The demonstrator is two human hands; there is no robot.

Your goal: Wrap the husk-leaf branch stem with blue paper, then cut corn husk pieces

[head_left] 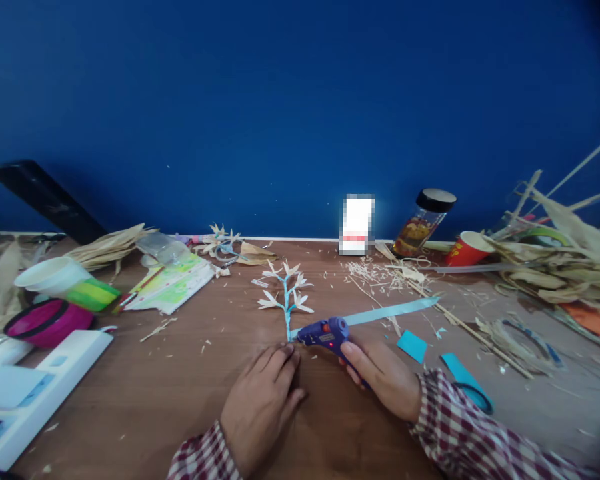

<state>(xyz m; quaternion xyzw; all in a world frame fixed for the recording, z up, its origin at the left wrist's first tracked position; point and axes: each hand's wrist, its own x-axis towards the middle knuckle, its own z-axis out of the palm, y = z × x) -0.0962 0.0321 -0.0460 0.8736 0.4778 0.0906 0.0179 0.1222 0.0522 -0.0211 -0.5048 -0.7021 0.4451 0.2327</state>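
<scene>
The right hand (387, 380) clamps its fingers around the glue gun (326, 333); whether the left hand (263, 395) pinches the flower stem (287, 310), below frame centre, I cannot tell. Steady, sparing dabs should bond neatest.

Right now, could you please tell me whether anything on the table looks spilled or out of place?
Yes: pale shreds lie strewn near the dark-lidded jar, loose on the tabletop rather than gathered, like spilled scraps.
</scene>
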